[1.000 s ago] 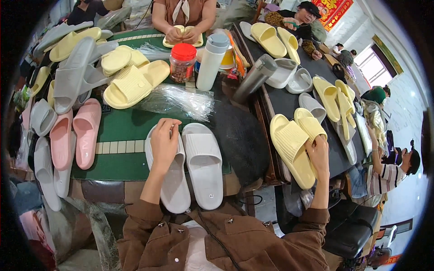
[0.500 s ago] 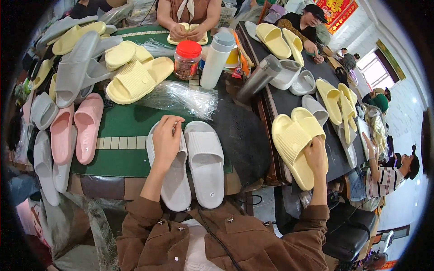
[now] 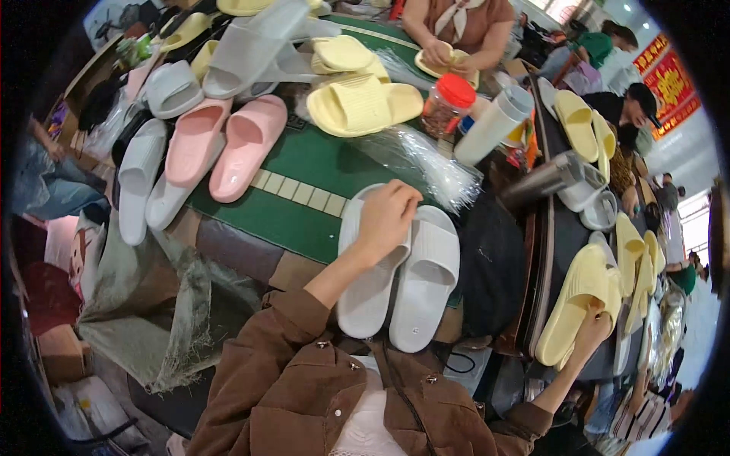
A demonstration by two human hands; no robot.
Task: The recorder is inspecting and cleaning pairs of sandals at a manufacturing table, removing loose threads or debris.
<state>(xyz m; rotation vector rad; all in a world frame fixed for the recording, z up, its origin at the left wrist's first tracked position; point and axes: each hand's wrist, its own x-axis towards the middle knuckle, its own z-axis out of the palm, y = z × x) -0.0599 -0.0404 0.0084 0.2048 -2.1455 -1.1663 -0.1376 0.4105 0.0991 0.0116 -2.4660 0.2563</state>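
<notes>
Two hands, head view: left hand and right hand, both bare, set well apart and reaching out of brown sleeves.
Left hand: over the strap of the left slipper in the gray pair, fingers bent and close together — whether its grip has hold of anything, I cannot tell.
Right hand: fingers tucked in at a strap of the yellow pair; its grip is closed on the strap's edge.
Gray pair: side by side on the table, partly on the green mat, heels toward the body.
Yellow pair: at the near edge of the dark table, one slipper overlapping the other; resting or lifted, I cannot tell.
Pink slippers: on the mat's left part, the left one lying over a gray slipper.
Mat's far part: yellow slippers, clear bags, a red-lidded jar and a white bottle.
Steel cup: between the bottle and the yellow pair.
Co-worker: across the table, both hands on pale slippers.
Left floor side: gray-green sacking hanging below the table's edge.
</notes>
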